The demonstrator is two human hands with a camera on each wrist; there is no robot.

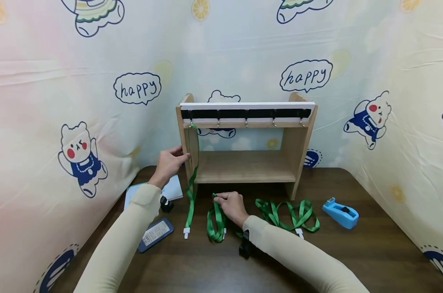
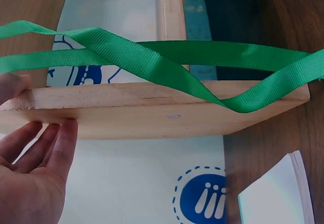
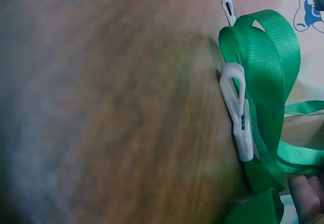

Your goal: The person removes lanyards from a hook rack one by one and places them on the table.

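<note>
My left hand (image 1: pixel 169 165) grips the left side panel of a small wooden shelf (image 1: pixel 243 167). In the left wrist view the thumb lies on one face of the panel and the fingers (image 2: pixel 63 148) on the other. Beside that hand, a green lanyard (image 1: pixel 191 195) hangs from the leftmost hook, its white clip low over the table. My right hand (image 1: pixel 233 206) pinches the top of a second, looped green lanyard (image 1: pixel 210 224) in front of the shelf. The right wrist view shows this lanyard's folded strap (image 3: pixel 263 57) and white plastic clip (image 3: pixel 238 113) close up.
More green lanyard (image 1: pixel 274 211) lies loosely looped right of the right hand. A blue tape dispenser (image 1: pixel 340 213) stands farther right. White paper (image 1: pixel 173 188) and a blue card-like item (image 1: pixel 155 235) lie on the left. Several hooks line the black strip (image 1: pixel 232 114).
</note>
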